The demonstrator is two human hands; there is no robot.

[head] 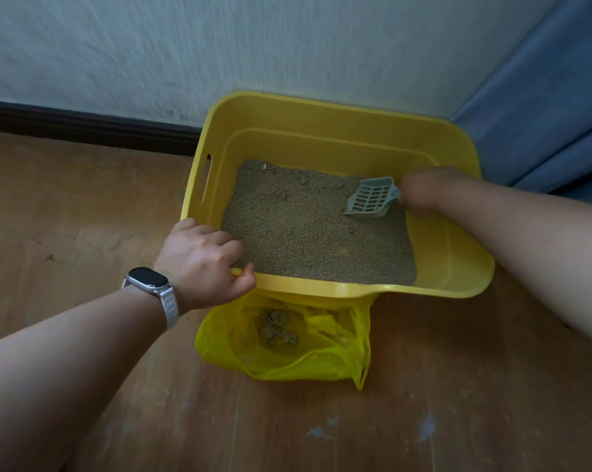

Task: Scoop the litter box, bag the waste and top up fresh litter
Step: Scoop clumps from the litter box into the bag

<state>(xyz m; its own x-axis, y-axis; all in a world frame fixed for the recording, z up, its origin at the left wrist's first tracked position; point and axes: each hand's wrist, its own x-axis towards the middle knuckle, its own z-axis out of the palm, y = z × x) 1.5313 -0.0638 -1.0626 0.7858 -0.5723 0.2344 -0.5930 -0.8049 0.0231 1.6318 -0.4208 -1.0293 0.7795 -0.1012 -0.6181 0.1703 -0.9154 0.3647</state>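
Observation:
A yellow litter box [321, 110] stands in the room's corner, filled with brownish-grey litter [308, 226]. My left hand [202, 260] grips the box's near-left rim, thumb over the edge. My right hand [424, 189], blurred by motion, holds the handle of a slotted grey scoop [369, 197] whose blade rests on the litter at the right side. In front of the box lies an open yellow plastic bag [342, 362] with a few clumps of waste [277, 327] inside.
White wall with a dark baseboard [83, 126] runs behind the box. A blue curtain [553, 107] hangs to the right. Worn wooden floor [424, 420] spreads around the bag and box. A watch [149, 281] sits on my left wrist.

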